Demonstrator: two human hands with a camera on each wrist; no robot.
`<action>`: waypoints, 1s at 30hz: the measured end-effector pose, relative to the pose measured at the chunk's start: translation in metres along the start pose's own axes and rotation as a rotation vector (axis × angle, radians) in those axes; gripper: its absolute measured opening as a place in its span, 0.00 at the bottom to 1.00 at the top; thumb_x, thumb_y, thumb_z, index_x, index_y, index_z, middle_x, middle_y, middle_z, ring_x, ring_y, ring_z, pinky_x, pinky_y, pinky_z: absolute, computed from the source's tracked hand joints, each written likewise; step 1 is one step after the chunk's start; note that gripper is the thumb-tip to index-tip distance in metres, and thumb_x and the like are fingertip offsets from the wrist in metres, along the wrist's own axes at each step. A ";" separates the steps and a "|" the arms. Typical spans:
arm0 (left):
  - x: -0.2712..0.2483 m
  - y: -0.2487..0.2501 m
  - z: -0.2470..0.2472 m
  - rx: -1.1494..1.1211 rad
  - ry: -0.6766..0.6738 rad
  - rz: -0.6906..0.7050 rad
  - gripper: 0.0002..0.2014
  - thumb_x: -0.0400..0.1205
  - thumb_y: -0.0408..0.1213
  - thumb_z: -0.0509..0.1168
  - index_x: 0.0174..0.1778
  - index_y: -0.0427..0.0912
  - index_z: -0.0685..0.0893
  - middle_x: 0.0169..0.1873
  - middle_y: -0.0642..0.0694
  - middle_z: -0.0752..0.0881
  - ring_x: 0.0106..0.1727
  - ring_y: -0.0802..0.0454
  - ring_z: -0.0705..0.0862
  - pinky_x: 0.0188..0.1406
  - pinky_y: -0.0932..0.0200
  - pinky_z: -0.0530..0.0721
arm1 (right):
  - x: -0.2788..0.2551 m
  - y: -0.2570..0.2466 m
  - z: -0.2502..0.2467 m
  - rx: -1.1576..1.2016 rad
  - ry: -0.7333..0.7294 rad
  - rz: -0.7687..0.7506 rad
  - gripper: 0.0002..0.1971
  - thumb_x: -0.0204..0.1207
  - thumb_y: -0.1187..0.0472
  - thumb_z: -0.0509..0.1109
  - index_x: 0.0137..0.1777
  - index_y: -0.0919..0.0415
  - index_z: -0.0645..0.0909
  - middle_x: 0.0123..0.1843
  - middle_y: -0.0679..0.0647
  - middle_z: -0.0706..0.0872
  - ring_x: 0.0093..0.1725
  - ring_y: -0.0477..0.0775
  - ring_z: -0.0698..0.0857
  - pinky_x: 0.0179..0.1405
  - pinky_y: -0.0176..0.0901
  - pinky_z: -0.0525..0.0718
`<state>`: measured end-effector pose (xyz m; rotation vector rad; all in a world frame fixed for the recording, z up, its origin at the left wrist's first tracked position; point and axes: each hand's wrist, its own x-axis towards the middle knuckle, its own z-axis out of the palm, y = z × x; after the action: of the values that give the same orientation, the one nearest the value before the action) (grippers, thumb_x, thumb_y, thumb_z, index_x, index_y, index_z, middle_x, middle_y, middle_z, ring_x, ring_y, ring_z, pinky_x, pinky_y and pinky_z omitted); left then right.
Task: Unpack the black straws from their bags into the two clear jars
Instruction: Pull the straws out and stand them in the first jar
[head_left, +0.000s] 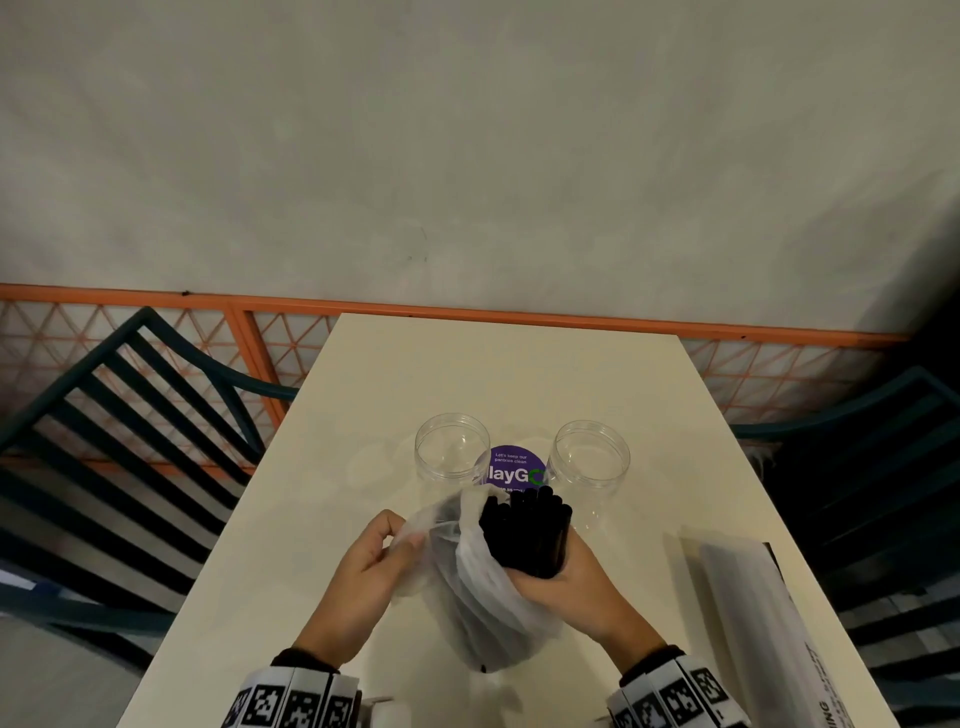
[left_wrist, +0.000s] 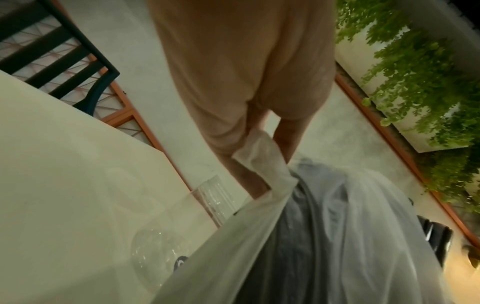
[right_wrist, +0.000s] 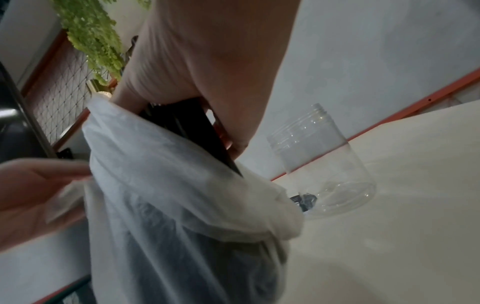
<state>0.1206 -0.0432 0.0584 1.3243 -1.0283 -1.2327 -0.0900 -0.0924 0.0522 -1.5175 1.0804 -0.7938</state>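
Observation:
A bundle of black straws (head_left: 527, 535) sticks out of the open mouth of a thin white plastic bag (head_left: 478, 597) held above the table. My right hand (head_left: 566, 577) grips the bundle of straws (right_wrist: 197, 131) just above the bag's mouth (right_wrist: 166, 174). My left hand (head_left: 374, 558) pinches the bag's rim (left_wrist: 262, 152) and pulls it aside. Two clear open jars stand just beyond: the left jar (head_left: 451, 457) and the right jar (head_left: 592, 462), both holding nothing. The left jar (left_wrist: 210, 199) shows beside the bag, and the right jar (right_wrist: 322, 160) stands behind it.
A purple round sticker (head_left: 516, 467) lies on the cream table (head_left: 493, 374) between the jars. Another long white bag (head_left: 748, 613) lies at the table's right edge. Dark slatted chairs (head_left: 119, 431) stand on both sides, and an orange railing (head_left: 467, 312) runs behind.

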 end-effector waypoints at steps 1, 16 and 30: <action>0.000 -0.001 0.000 0.015 0.012 -0.006 0.16 0.74 0.48 0.65 0.34 0.39 0.73 0.29 0.44 0.76 0.33 0.49 0.71 0.32 0.57 0.68 | -0.001 0.002 0.000 -0.015 0.000 -0.009 0.35 0.53 0.44 0.76 0.63 0.41 0.69 0.63 0.45 0.78 0.64 0.40 0.78 0.52 0.22 0.78; 0.007 0.005 0.010 0.188 0.061 0.139 0.08 0.70 0.30 0.74 0.26 0.45 0.87 0.24 0.51 0.87 0.28 0.60 0.80 0.32 0.69 0.76 | 0.000 -0.004 -0.011 -0.019 -0.198 0.109 0.27 0.48 0.50 0.78 0.51 0.43 0.76 0.49 0.41 0.83 0.48 0.32 0.83 0.42 0.25 0.81; 0.003 0.004 0.009 0.121 -0.050 0.110 0.05 0.74 0.30 0.71 0.39 0.44 0.85 0.40 0.44 0.91 0.38 0.50 0.88 0.40 0.59 0.85 | -0.001 0.003 -0.008 0.018 -0.165 0.084 0.35 0.52 0.49 0.80 0.62 0.43 0.72 0.61 0.42 0.82 0.61 0.37 0.81 0.51 0.25 0.80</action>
<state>0.1123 -0.0480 0.0624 1.3159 -1.2115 -1.1409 -0.0980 -0.0950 0.0515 -1.4850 1.0046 -0.6081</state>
